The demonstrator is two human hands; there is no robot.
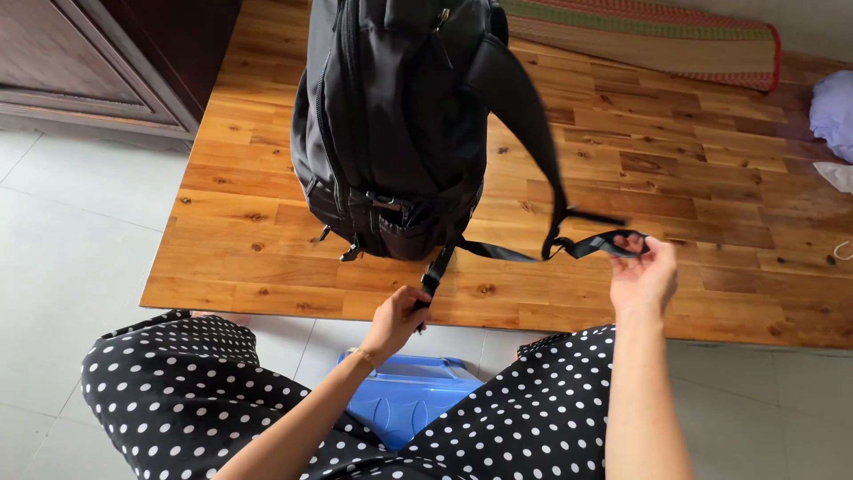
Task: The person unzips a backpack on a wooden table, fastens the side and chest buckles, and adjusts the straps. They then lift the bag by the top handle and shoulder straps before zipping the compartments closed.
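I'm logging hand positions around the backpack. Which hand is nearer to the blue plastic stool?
Left. The left hand pinches a strap just above the blue stool; the right hand holds a strap loop farther off to the right.

We wear a black garment point(178, 391) with white polka dots, spread across the bottom of the frame. Our arms are bare. A thin bracelet point(360, 355) circles our left wrist, low and centre.

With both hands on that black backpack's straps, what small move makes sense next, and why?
Probably draw the right hand a little further out, pulling the loose strap end through its buckle. The webbing there loops slack, while the left hand pinches the lower strap at the backpack base, steadying it on the wooden platform.
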